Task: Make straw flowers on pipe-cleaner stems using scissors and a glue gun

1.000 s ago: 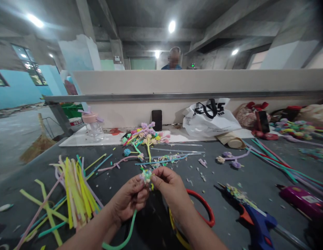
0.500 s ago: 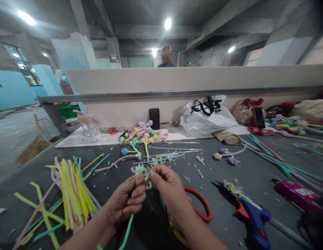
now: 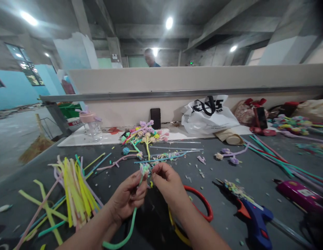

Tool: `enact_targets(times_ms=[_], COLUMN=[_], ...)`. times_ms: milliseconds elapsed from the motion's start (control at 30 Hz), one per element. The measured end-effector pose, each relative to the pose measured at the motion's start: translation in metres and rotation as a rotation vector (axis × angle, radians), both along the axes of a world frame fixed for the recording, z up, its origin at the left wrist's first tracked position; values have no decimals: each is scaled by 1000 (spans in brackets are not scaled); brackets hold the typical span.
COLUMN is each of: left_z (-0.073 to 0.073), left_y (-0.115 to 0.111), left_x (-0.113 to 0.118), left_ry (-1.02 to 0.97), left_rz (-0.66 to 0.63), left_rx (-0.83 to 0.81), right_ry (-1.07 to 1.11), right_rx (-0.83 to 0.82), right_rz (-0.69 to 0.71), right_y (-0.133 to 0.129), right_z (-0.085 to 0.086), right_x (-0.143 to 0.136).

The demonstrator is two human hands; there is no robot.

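Flower head (image 3: 144, 169), fuzzy and pastel, tops the green stem (image 3: 132, 222) that I hold over the counter (image 3: 226, 218). My left hand (image 3: 128, 194) is closed on that stem just under the flower head, and the lower end curves out below my palm. My right hand (image 3: 169, 182) is drawn to a pinch just beside the flower head; I can't tell whether anything sits between thumb and forefinger. A red handle loop (image 3: 209, 206) lies by my right wrist. Yellow strips (image 3: 75, 192) are heaped to my left, a glue gun (image 3: 257, 218) rests to my right.
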State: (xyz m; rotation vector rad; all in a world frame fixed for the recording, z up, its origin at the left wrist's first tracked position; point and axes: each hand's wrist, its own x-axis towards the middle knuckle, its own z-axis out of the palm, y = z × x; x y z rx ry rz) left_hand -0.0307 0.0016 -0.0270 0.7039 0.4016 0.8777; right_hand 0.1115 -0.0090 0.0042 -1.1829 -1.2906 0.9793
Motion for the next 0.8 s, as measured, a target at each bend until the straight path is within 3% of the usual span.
enact_targets(times_ms=[167,333,533,667,800], left_z=[6,5,-2,-4,1], left_y=[-3,-9,-11,-13,-19], left_x=[9,21,21,18,19], left_ry=[148,381,715,727,692], left_rz=[119,468,755,847,829], left_rx=[80,198,472,543,670], right_ry=[-62,-34,261,385,513], right_rx=[-8,-71,-182,-255,-295], right_rz=[-98,14,186,182,193], right_y=[5,7,6,2,-1], right_z=[-5,-6,-10,-8,-6], right_x=[3,2,-2,-4,-3])
